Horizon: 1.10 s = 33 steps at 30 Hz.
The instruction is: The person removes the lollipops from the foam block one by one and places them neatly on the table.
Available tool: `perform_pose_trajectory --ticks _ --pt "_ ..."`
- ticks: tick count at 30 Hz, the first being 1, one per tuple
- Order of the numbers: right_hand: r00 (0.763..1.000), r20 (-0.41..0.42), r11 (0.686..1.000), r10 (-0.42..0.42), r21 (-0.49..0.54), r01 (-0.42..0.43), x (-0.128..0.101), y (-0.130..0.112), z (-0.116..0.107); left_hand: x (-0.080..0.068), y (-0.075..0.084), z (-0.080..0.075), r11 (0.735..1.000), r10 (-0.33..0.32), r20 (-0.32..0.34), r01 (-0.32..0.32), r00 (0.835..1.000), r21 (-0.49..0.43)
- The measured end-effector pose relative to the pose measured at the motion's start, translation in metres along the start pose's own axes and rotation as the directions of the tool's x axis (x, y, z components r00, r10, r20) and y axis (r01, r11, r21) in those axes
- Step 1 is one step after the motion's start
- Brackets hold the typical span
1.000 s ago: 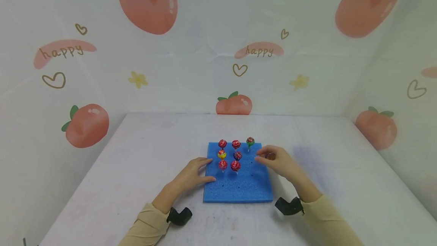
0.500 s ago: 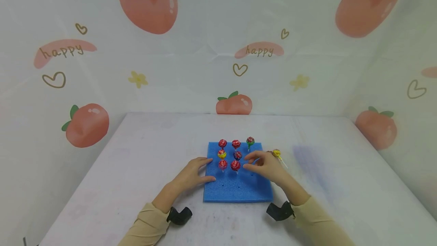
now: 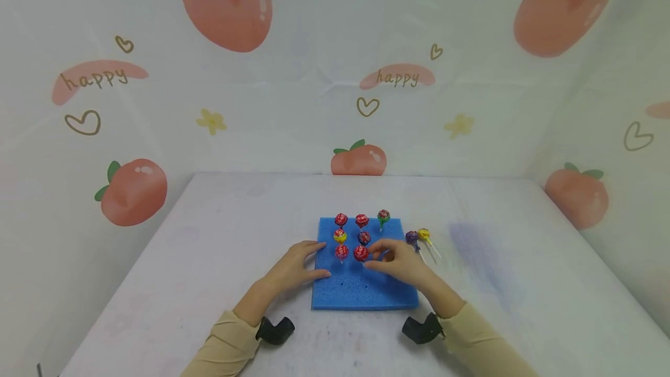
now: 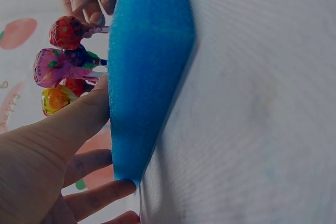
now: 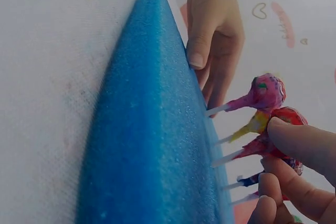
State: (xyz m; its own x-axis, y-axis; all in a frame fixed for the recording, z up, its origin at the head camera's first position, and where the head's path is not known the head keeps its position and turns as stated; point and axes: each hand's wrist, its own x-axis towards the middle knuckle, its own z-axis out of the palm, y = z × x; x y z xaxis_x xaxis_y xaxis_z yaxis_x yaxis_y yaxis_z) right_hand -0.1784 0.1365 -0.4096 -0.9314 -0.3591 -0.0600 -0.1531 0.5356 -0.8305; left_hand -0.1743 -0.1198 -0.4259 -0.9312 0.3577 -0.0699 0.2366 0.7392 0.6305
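White, seemingly cloth-covered table (image 3: 209, 260); peach-print backdrop (image 3: 314, 74).

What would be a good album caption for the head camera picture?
Left hand steadies a blue foam block while the right hand touches a red lollipop.

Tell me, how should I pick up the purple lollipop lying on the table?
Probably pinch the thin white stick of the purple lollipop, coming down from above. It lies flat on the table just right of the blue foam block, its stick pointing toward you. A yellow lollipop lies close on its right, so keep your grip narrow.
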Motion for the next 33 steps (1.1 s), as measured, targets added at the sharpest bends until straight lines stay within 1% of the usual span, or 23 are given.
perform_pose_trajectory --ticks 3,7,14,18,27,33 --pt "1.0 -0.01 1.0 0.015 -0.028 -0.015 0.001 0.001 0.003 0.001 0.0 0.0 1.0 0.002 -0.003 -0.002 1.0 0.0" --pt "1.0 -0.016 0.999 0.023 -0.027 -0.023 0.002 0.002 0.006 0.001 -0.001 0.001 1.0 0.004 -0.007 -0.004 1.0 0.003" --pt "1.0 -0.001 1.0 -0.009 0.009 0.009 0.003 0.001 0.008 0.001 -0.002 0.001 1.0 0.004 -0.005 -0.003 1.0 0.006" --pt "1.0 -0.013 0.999 -0.024 0.037 0.024 0.004 0.003 0.011 0.001 -0.002 0.001 1.0 0.007 -0.006 -0.007 1.0 0.002" --pt "0.999 -0.028 0.998 -0.038 0.056 0.039 0.005 0.005 0.013 0.001 -0.002 0.001 1.0 0.02 -0.013 -0.02 1.0 -0.004" --pt "0.995 -0.035 0.99 -0.088 0.103 0.091 0.002 0.003 0.011 0.001 -0.002 0.001 1.0 0.021 -0.014 -0.021 1.0 -0.005"
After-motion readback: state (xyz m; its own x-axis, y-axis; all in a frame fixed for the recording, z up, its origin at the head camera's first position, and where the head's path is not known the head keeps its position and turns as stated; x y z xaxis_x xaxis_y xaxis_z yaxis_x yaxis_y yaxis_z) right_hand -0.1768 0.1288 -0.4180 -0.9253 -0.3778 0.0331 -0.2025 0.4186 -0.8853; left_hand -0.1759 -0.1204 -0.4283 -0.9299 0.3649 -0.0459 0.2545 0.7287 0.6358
